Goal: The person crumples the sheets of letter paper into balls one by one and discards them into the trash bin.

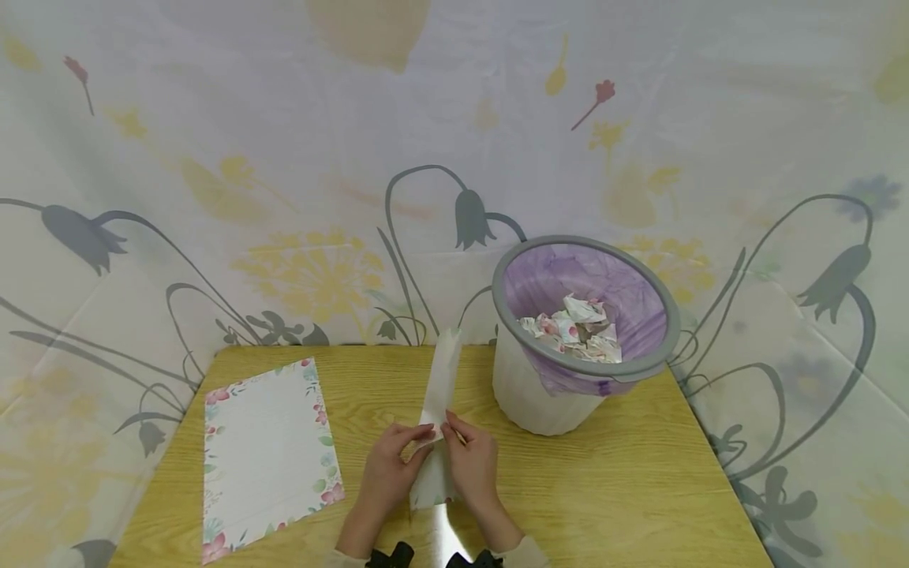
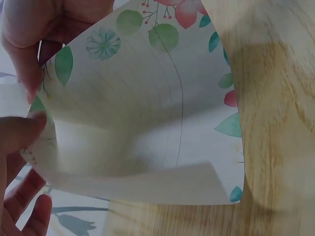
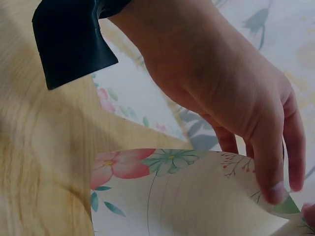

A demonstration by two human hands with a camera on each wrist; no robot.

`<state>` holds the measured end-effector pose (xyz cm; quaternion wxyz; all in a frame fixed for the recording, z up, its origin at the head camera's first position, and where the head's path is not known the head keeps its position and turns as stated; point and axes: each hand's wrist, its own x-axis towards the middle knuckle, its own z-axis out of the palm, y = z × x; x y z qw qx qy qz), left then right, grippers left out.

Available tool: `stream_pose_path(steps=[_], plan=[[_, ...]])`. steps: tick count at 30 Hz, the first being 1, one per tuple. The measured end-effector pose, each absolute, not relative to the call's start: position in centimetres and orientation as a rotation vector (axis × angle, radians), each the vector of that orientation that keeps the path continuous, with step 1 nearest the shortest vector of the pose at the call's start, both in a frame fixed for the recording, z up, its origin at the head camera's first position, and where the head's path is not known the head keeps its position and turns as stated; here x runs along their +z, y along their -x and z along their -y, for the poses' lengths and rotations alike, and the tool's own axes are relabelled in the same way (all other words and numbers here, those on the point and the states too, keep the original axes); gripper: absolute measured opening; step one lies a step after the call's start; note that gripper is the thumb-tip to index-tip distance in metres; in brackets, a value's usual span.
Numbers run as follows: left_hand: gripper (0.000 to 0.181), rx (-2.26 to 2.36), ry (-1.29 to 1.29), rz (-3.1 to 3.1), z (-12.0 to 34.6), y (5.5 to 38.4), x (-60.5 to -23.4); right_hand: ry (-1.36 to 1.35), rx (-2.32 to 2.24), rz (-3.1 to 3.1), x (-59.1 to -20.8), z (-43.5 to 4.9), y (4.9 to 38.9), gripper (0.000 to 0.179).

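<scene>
Both hands hold one sheet of lined stationery paper with a floral border, upright over the front middle of the table. My left hand pinches its near edge between thumb and fingers. Close beside it, my right hand pinches the same edge, thumb on the printed side. In the left wrist view the paper bows, with its lower part curled up. The right wrist view shows the right hand gripping the sheet by an edge that bends over at the fingertips.
A second floral-bordered sheet lies flat on the wooden table at the left. At the back right stands a white bin with a grey rim and purple liner, containing crumpled floral paper. A patterned curtain hangs behind the table.
</scene>
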<state>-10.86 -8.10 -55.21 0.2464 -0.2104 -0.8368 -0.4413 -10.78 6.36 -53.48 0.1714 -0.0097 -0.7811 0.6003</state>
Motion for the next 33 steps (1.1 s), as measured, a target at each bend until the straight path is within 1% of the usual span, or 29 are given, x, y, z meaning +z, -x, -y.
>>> stream_pose_path(steps=[3,7,10,12,17,22,24,26,29,31,33], plan=[[0.043,-1.252,0.588,2.271,8.4,10.9,-55.1,0.029,1.661,2.233,-53.2,-6.5,10.9,0.019],[0.045,-1.380,0.511,2.278,9.1,11.2,-54.6,-0.009,1.606,2.222,-52.8,-6.9,11.0,0.014],[0.048,-1.506,0.406,2.273,9.8,11.7,-53.5,-0.106,1.581,2.225,-52.6,-7.3,11.1,0.011],[0.053,-1.621,0.351,2.251,10.3,12.2,-52.6,-0.186,1.591,2.237,-52.5,-7.6,11.1,0.011],[0.066,-1.863,0.323,2.156,11.4,13.4,-50.8,-0.323,1.638,2.295,-52.5,-8.3,11.1,0.013],[0.073,-1.911,0.409,2.066,11.8,13.8,-49.9,-0.399,1.660,2.373,-52.5,-9.0,11.2,0.014],[0.074,-1.900,0.438,2.074,11.7,13.4,-49.0,-0.446,1.647,2.400,-52.4,-9.3,11.4,0.015],[0.074,-1.870,0.486,2.106,11.5,13.2,-49.0,-0.489,1.597,2.438,-52.3,-9.6,11.5,0.017],[0.073,-1.819,0.650,2.108,11.3,12.9,-49.2,-0.523,1.502,2.503,-52.1,-9.9,11.8,0.019],[0.071,-1.773,0.804,2.059,11.3,13.2,-50.2,-0.519,1.439,2.540,-52.0,-10.1,11.9,0.020],[0.065,-1.737,0.943,1.986,11.2,13.4,-50.4,-0.512,1.410,2.525,-52.0,-10.2,12.0,0.020]])
